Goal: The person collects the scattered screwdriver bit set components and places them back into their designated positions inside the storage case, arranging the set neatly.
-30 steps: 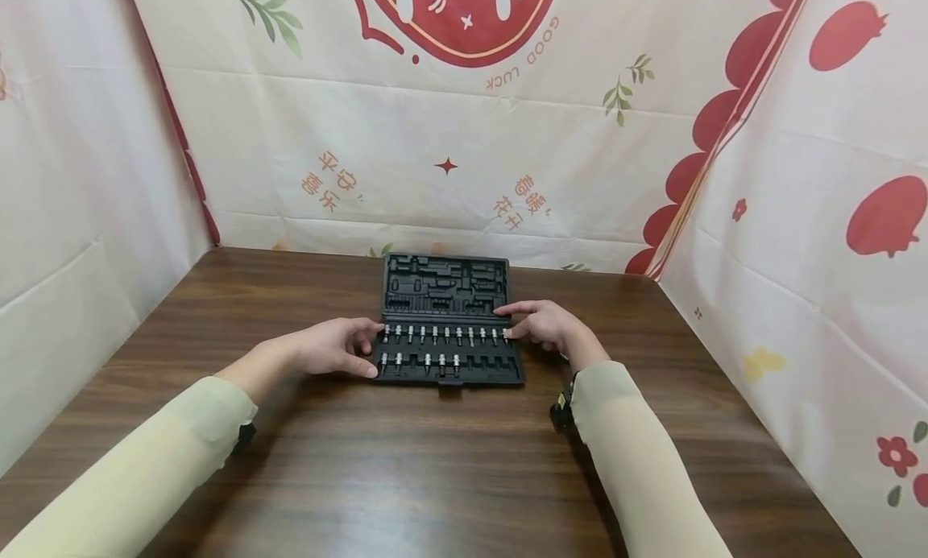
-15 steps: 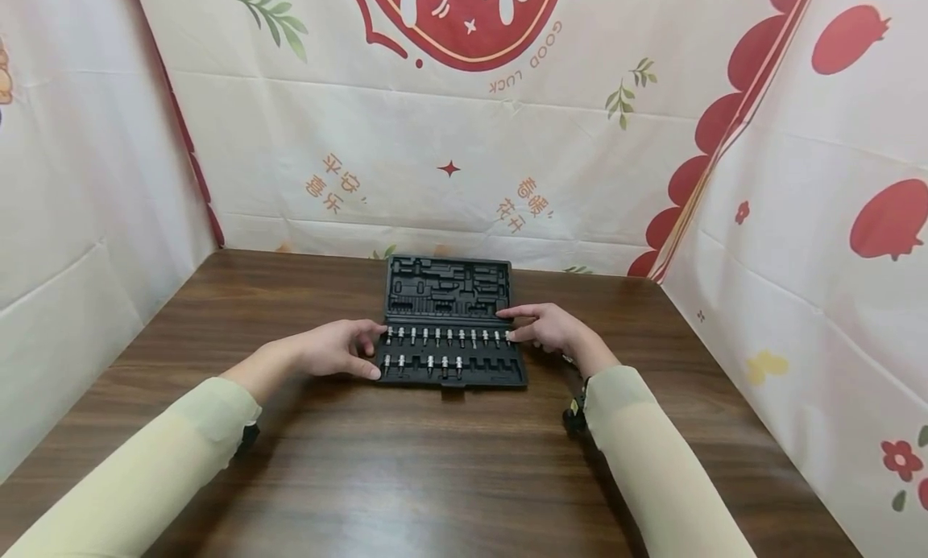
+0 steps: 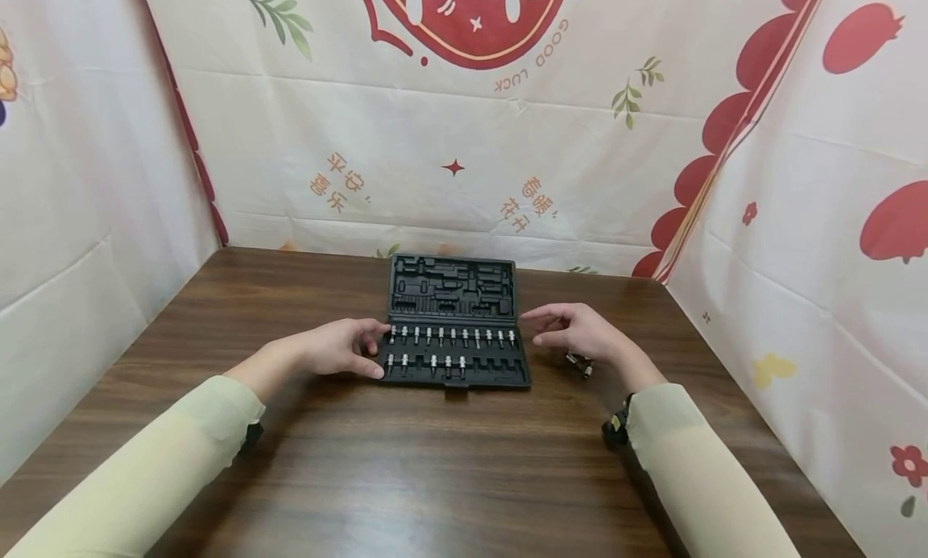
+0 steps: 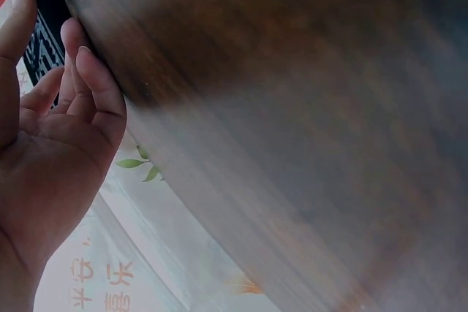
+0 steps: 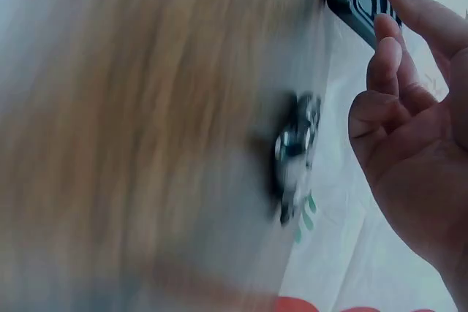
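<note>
Head view: right hand is just off the case's right edge, fingers slightly apart, holding nothing; left hand has thumb and forefinger spread apart along the left edge, thumb touching the near corner. Between them sits the open black rectangular plastic case, long axis left to right, lid on the far side, two rows of short silver metal bits in it, gaps in the near row. Key relation: loose cluster of small shiny metal pieces lies on the brown wood-grain counter, right of case, partly hidden under the right hand, the nearer one; long axis unclear, wrist view blurred. Versus half a second ago: right hand has left the case, cluster shows more, left hand about unchanged.
</note>
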`<state>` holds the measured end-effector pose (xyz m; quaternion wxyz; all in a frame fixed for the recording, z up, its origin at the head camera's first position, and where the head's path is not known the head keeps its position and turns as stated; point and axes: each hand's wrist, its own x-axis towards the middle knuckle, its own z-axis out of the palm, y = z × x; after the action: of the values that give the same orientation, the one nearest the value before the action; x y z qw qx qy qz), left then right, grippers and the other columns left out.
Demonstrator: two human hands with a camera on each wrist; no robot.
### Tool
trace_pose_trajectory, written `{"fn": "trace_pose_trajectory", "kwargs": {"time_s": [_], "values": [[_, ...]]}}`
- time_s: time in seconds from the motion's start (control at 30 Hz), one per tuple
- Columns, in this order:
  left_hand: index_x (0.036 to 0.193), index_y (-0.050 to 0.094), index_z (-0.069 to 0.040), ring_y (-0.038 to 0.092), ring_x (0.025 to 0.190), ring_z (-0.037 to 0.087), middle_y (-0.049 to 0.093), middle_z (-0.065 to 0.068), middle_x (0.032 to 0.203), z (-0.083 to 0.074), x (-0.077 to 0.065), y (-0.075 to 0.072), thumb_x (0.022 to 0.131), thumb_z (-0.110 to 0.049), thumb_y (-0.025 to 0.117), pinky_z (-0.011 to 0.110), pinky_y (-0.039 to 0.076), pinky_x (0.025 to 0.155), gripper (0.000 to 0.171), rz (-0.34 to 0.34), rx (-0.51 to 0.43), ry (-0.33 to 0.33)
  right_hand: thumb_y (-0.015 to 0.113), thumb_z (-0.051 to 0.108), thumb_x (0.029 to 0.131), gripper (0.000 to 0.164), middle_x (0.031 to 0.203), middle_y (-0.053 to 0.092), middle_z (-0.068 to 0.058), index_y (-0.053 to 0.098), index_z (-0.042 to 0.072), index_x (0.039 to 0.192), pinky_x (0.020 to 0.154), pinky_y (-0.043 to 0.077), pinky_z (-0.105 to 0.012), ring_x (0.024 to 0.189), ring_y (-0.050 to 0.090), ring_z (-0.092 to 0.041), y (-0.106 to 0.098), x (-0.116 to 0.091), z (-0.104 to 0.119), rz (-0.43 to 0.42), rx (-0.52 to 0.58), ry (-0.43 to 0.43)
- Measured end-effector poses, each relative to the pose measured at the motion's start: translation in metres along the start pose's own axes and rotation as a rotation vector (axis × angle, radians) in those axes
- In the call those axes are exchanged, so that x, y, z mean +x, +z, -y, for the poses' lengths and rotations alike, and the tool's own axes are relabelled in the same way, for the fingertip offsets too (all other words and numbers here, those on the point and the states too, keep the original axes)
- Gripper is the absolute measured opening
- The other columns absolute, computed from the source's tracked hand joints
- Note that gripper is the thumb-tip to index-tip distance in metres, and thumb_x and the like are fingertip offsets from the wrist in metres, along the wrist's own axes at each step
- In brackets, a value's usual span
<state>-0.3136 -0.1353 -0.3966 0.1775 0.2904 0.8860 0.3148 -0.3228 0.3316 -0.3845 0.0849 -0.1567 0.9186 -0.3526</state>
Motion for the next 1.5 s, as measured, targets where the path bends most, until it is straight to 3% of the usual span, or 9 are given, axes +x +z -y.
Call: {"fn": "trace_pose_trajectory", "kwargs": {"time_s": [0.3, 0.67, 1.5], "values": [[0.162, 0.045, 0.006, 0.066, 0.094, 0.016, 0.067, 0.010, 0.119, 0.000, 0.002, 0.000, 0.097, -0.029, 0.087, 0.035, 0.053, 0.090, 0.084, 0.004, -0.004, 0.006, 0.083, 0.020, 0.099, 0.030, 0.122, 0.079, -0.009, 0.082, 0.015, 0.129, 0.080, 0.057, -0.032, 0.093, 0.065, -0.020, -0.022, -0.032, -0.016, 0.040, -0.032, -0.010], [0.163, 0.045, 0.004, 0.066, 0.098, 0.016, 0.067, 0.009, 0.118, -0.001, 0.000, -0.001, 0.098, -0.031, 0.086, 0.037, 0.052, 0.092, 0.084, 0.005, 0.001, -0.007, 0.087, 0.016, 0.094, 0.018, 0.116, 0.078, -0.005, 0.087, 0.018, 0.112, 0.085, 0.054, -0.025, 0.099, 0.066, -0.011, -0.045, -0.060, -0.037, 0.088, -0.126, -0.014], [0.161, 0.046, 0.005, 0.066, 0.098, 0.017, 0.068, 0.009, 0.117, -0.002, 0.000, -0.001, 0.097, -0.029, 0.087, 0.036, 0.051, 0.091, 0.084, 0.005, -0.007, -0.001, 0.087, 0.014, 0.093, 0.014, 0.116, 0.076, -0.006, 0.087, 0.016, 0.107, 0.081, 0.050, -0.025, 0.100, 0.060, -0.015, -0.039, -0.059, -0.055, 0.122, -0.161, 0.007]]}}
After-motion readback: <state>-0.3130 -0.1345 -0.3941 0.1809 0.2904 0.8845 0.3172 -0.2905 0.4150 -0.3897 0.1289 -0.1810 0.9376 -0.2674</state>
